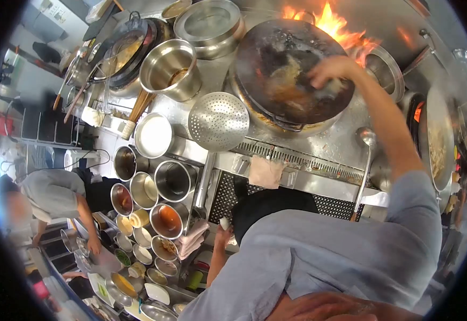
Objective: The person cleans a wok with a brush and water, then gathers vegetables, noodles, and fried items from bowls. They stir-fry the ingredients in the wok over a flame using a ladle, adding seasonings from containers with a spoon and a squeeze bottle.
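Observation:
My right hand (332, 72) reaches over the large black wok (265, 45), with bent fingers pointing down and somewhat apart. I see nothing gripped in them. Steam blurs the pale and brownish food (289, 80) in the wok below that hand. Flames (332, 27) rise behind the wok's far rim. My left hand (221, 236) is low beside my body, its fingers closed on what looks like a white cloth (225, 223). A perforated strainer (218, 122) lies left of the wok, and a ladle (366, 138) rests to its right.
Steel pots (170, 69) and a second wok (126, 51) stand at the back left. Several containers of sauces and ingredients (167, 220) fill the left side. A co-worker (57, 195) bends over a counter there. A folded cloth (266, 172) hangs on the stove's front edge.

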Available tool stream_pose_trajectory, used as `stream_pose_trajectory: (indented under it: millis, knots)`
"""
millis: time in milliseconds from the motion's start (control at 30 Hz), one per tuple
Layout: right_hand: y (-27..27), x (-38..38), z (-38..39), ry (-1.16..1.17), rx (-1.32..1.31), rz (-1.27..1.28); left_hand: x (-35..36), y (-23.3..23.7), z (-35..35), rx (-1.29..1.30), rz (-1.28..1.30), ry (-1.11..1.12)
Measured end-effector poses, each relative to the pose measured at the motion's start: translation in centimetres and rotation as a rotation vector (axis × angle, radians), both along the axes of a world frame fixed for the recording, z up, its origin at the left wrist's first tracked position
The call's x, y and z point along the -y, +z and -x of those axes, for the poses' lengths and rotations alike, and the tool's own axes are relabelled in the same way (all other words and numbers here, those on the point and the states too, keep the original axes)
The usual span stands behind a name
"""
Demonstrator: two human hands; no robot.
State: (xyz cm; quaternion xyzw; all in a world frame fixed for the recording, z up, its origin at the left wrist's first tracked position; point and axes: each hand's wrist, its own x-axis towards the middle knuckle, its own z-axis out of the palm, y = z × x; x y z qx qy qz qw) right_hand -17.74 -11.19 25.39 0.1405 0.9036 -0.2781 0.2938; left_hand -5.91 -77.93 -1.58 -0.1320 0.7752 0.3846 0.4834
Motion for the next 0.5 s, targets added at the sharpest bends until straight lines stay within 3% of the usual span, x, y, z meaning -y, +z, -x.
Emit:
stream_pose_trajectory:
  millis: [67,100,167,200,267,300,333,367,400,433,467,500]
  knots:
    - [0.3,3.0,3.2,-0.386,0.046,0.257,-0.7,0.7,-0.4,-0.115,0.079,-0.025]
    - [0.8,3.5,2.7,-0.385,0.043,0.254,0.4,-0.9,-0.4,-0.126,0.045,-0.063]
    - [2.4,6.9,0.0,-0.171,-0.051,0.111,-0.8,1.7,0.1,-0.026,0.051,-0.017]
    - [5.8,8.4,-1.7,-0.175,0.077,0.048,-1.3,2.6,0.5,0.067,0.054,0.032]
    - [0.1,0.1,-3.1,0.314,-0.177,0.104,-0.5,0.7,0.2,0.058,0.057,0.041]
    - [0.6,-0.3,-1.1,0.315,-0.186,0.104,0.2,-0.9,-0.2,0.049,0.066,0.038]
    - [1.2,0.6,1.0,0.063,0.015,-0.040,2.0,-3.8,-0.6,0.041,0.073,0.025]
    - [1.7,1.6,2.3,-0.192,0.219,-0.185,3.5,-7.7,-1.2,-0.078,0.106,-0.129]
    - [1.4,2.9,3.1,-0.208,0.217,-0.185,4.0,-9.5,-1.3,-0.195,0.137,-0.284]
    - [0.4,4.4,3.7,-0.347,0.097,-0.086,0.0,-1.3,1.1,-0.018,0.171,-0.268]
    - [0.1,5.3,3.8,-0.475,-0.031,0.005,-2.0,1.3,1.9,-0.023,0.161,-0.272]
    - [0.7,7.0,2.2,-0.460,-0.024,0.036,-3.3,2.9,2.3,-0.029,0.154,-0.165]
